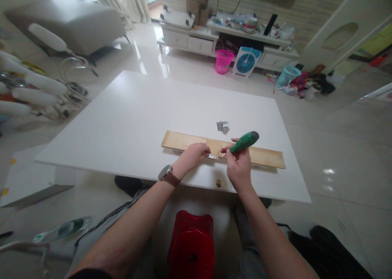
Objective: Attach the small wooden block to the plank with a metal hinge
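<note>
**Red stool below, green screwdriver up on the board**

Red stool (191,246) sits right under us, between our knees. Over it, our two arms reach up to the white table (137,120). A long wooden board (266,156) lies on the table, near our edge. A small shiny hinge (212,156) sits on the near side of the board, about in the middle.

Our left hand (196,153), with a watch (167,175) on the wrist, rests on the board with its fingers curled down right beside the hinge. We cannot tell if it pinches the hinge or only presses on the wood. Our right hand (238,164) is closed tight around a green screwdriver (245,142). The handle sticks up and to the right. The tip points down at the hinge, but our fingers hide it.

What could go wrong? We think the tip could slip, because the tool leans over and is not straight up. Then it could poke our left fingers, which are very close. The hinge could slide if the left hand lets up. A little dark thing (218,183) lies at the very edge of the table, just beside our right wrist. One bump could knock it to the floor. More hinges (223,126) lie in a small pile behind the board.
</note>
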A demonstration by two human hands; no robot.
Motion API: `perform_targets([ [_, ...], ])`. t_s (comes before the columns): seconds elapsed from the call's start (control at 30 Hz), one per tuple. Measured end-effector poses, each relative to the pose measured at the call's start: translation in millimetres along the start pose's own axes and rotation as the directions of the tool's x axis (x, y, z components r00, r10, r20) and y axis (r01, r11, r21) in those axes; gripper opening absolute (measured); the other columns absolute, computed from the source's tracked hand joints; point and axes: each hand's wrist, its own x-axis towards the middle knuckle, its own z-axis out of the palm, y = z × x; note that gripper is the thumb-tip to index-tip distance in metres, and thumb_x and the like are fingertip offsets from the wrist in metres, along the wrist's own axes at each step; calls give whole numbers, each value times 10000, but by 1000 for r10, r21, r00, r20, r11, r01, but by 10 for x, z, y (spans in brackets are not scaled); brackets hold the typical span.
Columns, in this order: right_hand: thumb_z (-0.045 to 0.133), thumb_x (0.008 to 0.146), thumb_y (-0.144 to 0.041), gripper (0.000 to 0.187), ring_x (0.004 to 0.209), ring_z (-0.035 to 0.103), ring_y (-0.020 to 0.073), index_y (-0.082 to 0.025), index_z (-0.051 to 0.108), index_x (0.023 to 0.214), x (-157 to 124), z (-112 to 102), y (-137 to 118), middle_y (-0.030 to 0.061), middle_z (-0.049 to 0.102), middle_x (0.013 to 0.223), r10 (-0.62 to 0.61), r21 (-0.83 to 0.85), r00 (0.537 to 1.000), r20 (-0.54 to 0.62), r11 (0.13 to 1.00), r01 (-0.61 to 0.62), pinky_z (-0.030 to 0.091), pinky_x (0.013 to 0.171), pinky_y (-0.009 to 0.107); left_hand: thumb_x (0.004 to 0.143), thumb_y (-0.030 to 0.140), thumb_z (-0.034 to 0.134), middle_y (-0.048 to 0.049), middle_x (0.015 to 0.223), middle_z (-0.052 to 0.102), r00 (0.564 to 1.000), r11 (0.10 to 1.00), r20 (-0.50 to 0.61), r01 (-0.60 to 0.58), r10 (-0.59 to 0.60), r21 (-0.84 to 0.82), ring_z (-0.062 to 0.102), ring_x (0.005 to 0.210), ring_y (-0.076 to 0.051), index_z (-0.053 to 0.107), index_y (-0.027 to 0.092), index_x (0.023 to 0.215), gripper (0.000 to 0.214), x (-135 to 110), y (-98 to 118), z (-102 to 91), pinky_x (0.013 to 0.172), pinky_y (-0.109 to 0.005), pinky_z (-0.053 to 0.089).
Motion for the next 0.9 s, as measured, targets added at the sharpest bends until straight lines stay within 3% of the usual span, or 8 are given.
perform_targets([
  [0.1,634,950,-285,287,845,753,208,-247,564,1225,-60,-71,20,14,773,918,67,53,998,11,996,-68,598,890,426,959,65,611,-106,965,784,1000,998,13,-20,19,67,713,885,-223,793,150,932,203,-1,49,-27,813,-305,518],
  [0.3,616,959,-280,237,876,771,215,-246,582,1191,-159,-184,5,20,782,918,83,44,996,-18,996,-82,604,882,417,1000,106,581,-80,895,707,999,986,5,-34,33,161,644,810,-203,721,167,842,219,11,66,-25,753,-299,473],
  [0.5,604,938,-270,236,842,787,227,-243,600,1172,-173,-338,7,27,793,906,89,17,996,-28,996,-89,616,860,425,1009,173,627,-78,932,690,993,979,-49,-98,109,177,624,966,-243,669,190,873,144,19,-79,26,860,-347,496],
  [0.73,605,916,-247,237,788,778,215,-249,597,1153,-182,-494,-26,9,785,853,92,20,994,-58,996,-91,613,822,403,1019,189,600,-78,957,715,997,976,19,-76,74,205,623,950,-248,693,196,1010,94,30,-37,-8,830,-351,496],
  [0.9,598,894,-223,216,776,768,212,-256,607,1107,-215,-461,-43,2,775,836,108,25,994,-32,994,-107,607,803,387,962,93,579,-89,906,744,992,974,84,-107,92,200,668,903,-236,760,190,875,222,43,-33,-46,832,-342,512],
])
